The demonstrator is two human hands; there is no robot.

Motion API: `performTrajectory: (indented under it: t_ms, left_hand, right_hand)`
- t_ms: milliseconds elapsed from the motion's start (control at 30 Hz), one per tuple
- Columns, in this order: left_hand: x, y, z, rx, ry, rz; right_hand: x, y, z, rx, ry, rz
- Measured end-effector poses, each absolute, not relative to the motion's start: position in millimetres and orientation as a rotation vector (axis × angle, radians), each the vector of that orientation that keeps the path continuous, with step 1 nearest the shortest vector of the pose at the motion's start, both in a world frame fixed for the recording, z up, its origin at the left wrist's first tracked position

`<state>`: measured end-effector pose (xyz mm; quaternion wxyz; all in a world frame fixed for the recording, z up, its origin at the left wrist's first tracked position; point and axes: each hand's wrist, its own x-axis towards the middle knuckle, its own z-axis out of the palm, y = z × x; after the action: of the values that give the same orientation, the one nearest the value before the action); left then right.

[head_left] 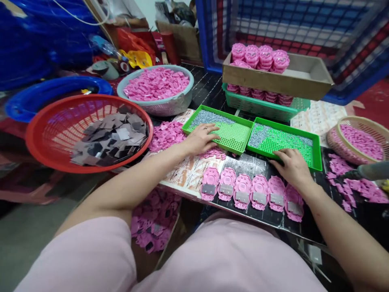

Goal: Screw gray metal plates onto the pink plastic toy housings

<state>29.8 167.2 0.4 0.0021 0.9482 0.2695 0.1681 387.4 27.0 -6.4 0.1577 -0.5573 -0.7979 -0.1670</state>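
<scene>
My left hand [201,139] reaches over the front left part of a green perforated tray [234,140], its fingers spread. Small silvery pieces, probably screws, lie along that tray's far side. My right hand [293,164] is at the front edge of a second green tray [317,156], which holds similar pieces; its thumb and fingers are bent but apart, with nothing visible between them. Below the hands, several pink plastic casings [242,188] stand in a row, each with a grey metal plate [259,198] at its near end. The rightmost casing lies partly under my right wrist.
A red basket [45,134] of dark plates and a basin [187,91] of pink parts stand left. Behind the trays, a cardboard box [273,77] of stacked casings rests on a green basket [258,103]. An electric screwdriver-like tool [373,170] juts in from the right.
</scene>
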Motion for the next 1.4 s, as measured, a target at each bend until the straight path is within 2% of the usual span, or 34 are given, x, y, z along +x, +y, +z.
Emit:
performTrajectory:
  t_ms: [433, 700, 833, 933, 1067, 1167, 1400]
  left_hand:
    - [71.4, 179.0, -6.1, 2.910, 0.619, 0.544]
    - [110.5, 174.2, 1.4, 2.924, 0.526, 0.374]
    - [113.9, 171.1, 3.6, 2.936, 0.589, 0.336]
    - [107.1, 168.7, 13.2, 2.948, 0.659, 0.433]
    - [81.2, 157.0, 26.5, 2.870, 0.944, 0.661]
    - [52.2, 139.7, 25.2, 2.890, 1.010, 0.618]
    - [-7.3, 91.6, 6.8, 2.895, 1.208, 0.587]
  right_hand:
    - [438.3, 13.9, -14.7, -1.608, -2.193, -0.528]
    - [452.8, 3.7, -18.3, -1.583, -2.178, -0.506]
    - [440.8, 0.1, -3.2, -1.590, -2.145, -0.508]
    - [417.6, 2.4, 16.6, -1.545, -2.121, -0.509]
    - [371.3, 19.1, 28.0, -1.310, -2.338, -0.308]
    - [333.8, 37.5, 22.4, -1.174, -2.564, -0.216]
    - [285.3, 66.4, 8.1, -1.285, -2.707, -0.201]
